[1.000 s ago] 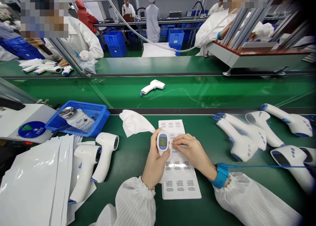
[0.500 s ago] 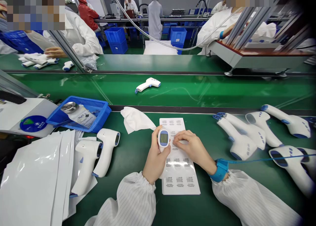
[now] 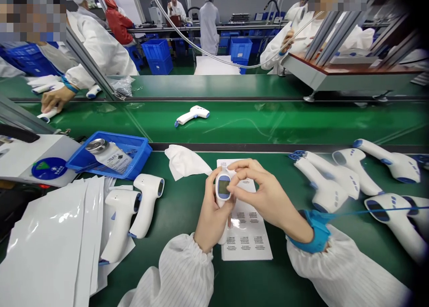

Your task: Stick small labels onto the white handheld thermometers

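Observation:
My left hand grips a white thermometer gun upright, its blue-framed screen facing me. My right hand is raised beside the gun's head, thumb and forefinger pinched at its top right edge; what they pinch is too small to make out. A blue wrist strap with a cord sits on my right wrist. Under both hands lies a white label sheet on the green bench. A white wipe cloth lies just left of the sheet.
Two thermometer guns lie at left on white bags; several more guns lie at right. A blue tray holds a bottle. One gun rides the conveyor. Other workers in white coats sit beyond.
My right hand lifted off the label sheet and came up to the gun's head with a pinch. The gun on the conveyor drifted left. A worker's hand at far left reached onto the belt.

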A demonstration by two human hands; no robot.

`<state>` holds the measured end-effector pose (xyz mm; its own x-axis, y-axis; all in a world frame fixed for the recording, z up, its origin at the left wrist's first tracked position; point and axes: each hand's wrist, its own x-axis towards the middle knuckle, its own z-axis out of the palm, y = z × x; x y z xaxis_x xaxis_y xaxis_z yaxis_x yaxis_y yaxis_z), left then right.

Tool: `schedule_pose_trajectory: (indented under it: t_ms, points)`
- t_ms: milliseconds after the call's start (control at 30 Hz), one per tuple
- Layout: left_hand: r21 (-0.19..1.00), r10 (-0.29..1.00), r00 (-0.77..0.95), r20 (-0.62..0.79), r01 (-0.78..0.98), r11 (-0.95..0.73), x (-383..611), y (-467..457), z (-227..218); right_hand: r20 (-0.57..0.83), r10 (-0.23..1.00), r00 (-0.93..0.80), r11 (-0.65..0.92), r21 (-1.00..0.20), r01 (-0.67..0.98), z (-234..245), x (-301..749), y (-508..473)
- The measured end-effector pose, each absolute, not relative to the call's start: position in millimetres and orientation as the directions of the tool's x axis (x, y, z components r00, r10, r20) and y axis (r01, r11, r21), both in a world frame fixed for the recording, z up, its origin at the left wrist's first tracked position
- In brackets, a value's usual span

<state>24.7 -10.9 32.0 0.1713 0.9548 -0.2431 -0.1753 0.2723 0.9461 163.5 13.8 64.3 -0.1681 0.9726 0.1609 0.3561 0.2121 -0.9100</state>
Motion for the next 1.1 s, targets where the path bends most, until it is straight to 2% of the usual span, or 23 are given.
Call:
schedule_pose_trajectory:
  t_ms: [267, 1100]
  points:
    - [0.938, 0.951, 0.173, -0.258, -0.193, 0.289, 22.5, -11.3, 31.7, 0.120, 0.986, -0.113, 0.147, -0.952, 0.269, 62.1, 153.1, 19.5]
    - [0.938, 0.940, 0.228, -0.253, -0.182, 0.297, 20.0, -13.3, 28.3, 0.141, 0.987, -0.083, 0.160, -0.940, 0.303, 63.2, 152.1, 21.3]
